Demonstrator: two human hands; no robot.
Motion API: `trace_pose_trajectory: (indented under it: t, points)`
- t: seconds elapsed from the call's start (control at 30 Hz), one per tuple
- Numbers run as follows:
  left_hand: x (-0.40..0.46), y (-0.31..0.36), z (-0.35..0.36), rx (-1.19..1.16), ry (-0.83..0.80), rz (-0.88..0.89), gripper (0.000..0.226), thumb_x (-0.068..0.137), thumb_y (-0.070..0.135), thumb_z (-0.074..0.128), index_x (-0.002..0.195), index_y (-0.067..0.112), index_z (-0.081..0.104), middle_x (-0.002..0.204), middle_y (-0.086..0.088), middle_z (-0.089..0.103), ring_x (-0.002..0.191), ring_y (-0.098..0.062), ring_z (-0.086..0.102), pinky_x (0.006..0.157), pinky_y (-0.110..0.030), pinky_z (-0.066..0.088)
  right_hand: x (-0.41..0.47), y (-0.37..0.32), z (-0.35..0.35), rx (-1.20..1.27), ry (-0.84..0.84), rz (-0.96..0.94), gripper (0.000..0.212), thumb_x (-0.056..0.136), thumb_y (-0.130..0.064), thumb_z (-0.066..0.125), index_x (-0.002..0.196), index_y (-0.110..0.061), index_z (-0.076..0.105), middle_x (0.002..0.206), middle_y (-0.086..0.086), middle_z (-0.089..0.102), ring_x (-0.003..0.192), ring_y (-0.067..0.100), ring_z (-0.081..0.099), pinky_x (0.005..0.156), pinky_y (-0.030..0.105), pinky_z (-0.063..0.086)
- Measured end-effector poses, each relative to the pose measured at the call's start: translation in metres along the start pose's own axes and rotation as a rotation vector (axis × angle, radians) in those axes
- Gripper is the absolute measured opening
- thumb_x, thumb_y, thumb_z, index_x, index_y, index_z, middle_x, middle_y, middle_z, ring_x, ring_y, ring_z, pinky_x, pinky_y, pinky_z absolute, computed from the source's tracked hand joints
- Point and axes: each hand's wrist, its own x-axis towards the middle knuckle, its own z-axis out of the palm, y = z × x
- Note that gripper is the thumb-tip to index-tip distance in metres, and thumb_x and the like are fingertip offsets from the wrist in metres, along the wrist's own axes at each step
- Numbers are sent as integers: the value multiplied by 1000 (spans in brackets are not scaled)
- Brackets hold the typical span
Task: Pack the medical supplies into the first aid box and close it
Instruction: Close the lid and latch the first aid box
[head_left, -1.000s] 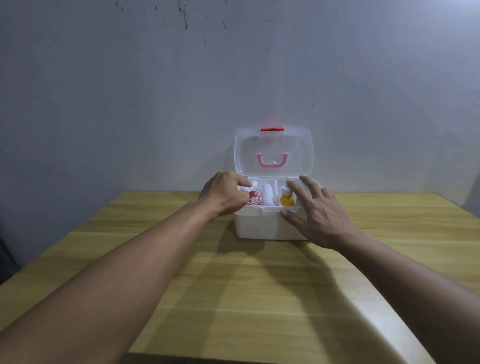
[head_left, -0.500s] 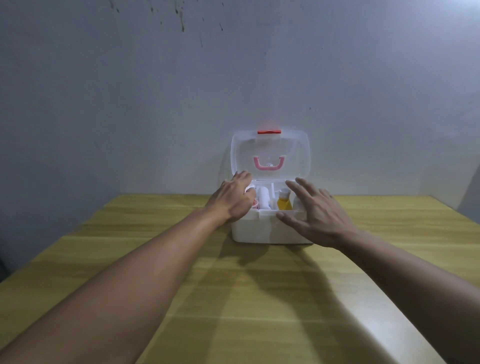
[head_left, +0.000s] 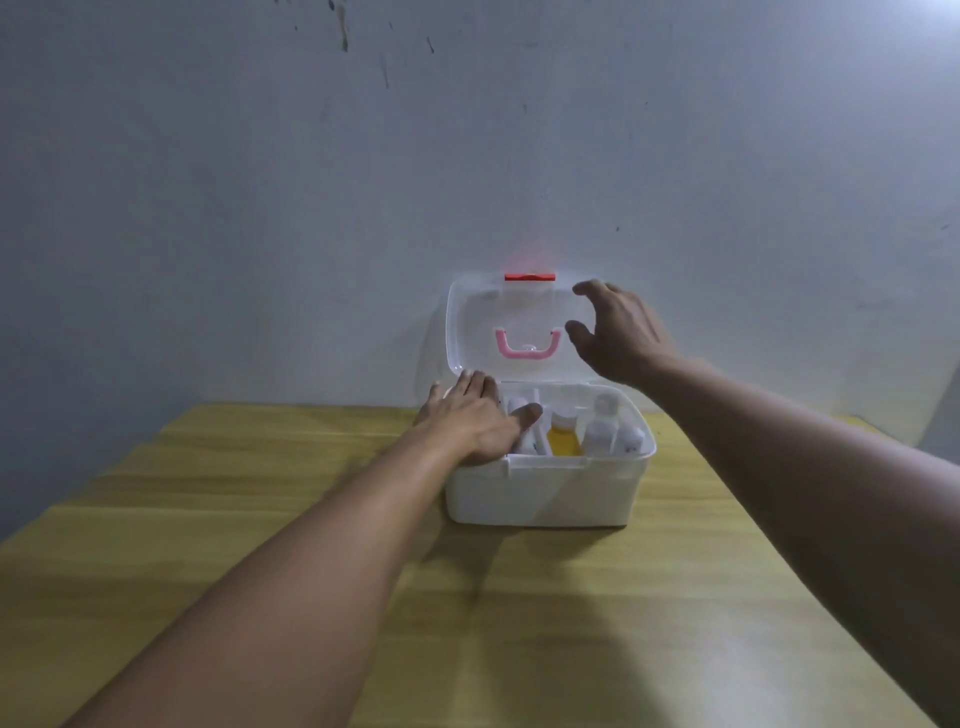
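Right hand (head_left: 618, 332) has risen to the open lid (head_left: 498, 317).

Bare room: wooden table (head_left: 260, 519) against stained grey wall (head_left: 260, 182).

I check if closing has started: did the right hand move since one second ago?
Yes. The right hand rose from the box's front rim to the open lid.

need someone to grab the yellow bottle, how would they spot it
On the wooden table against the wall stands an open white box. Inside, near the front middle, sits the yellow bottle, right of the left hand. Its neighbours are all white or clear.
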Motion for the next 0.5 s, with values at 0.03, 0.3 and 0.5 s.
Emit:
trace_pose_trajectory:
  t: [0.03, 0.3, 0.5]
  points:
    - [0, 0, 0, 8, -4, -5, 86, 91, 69, 10, 154, 11, -2, 163, -4, -8, 150, -18, -8, 121, -48, -3, 10, -1, 2, -21, 4, -7, 51, 92, -25, 56, 139, -12, 42, 141, 14, 50, 126, 33, 47, 98, 41, 42]
    - [0, 3, 4, 18, -25, -5, 85, 91, 69, 10, 154, 13, -3, 163, -5, -10, 150, -20, -9, 121, -50, -2, 61, -3, 18, -190, -11, -64, 53, 91, -32, 60, 139, -18, 43, 137, 13, 49, 124, 32, 43, 99, 44, 41]
    - [-5, 8, 15, 37, -52, -28, 86, 90, 70, 9, 154, 14, -4, 163, -5, -10, 150, -22, -9, 121, -51, -3, 55, -6, 8, -53, 72, -87, 26, 90, -27, 62, 112, -13, 65, 111, 15, 57, 100, 31, 53, 76, 37, 45]
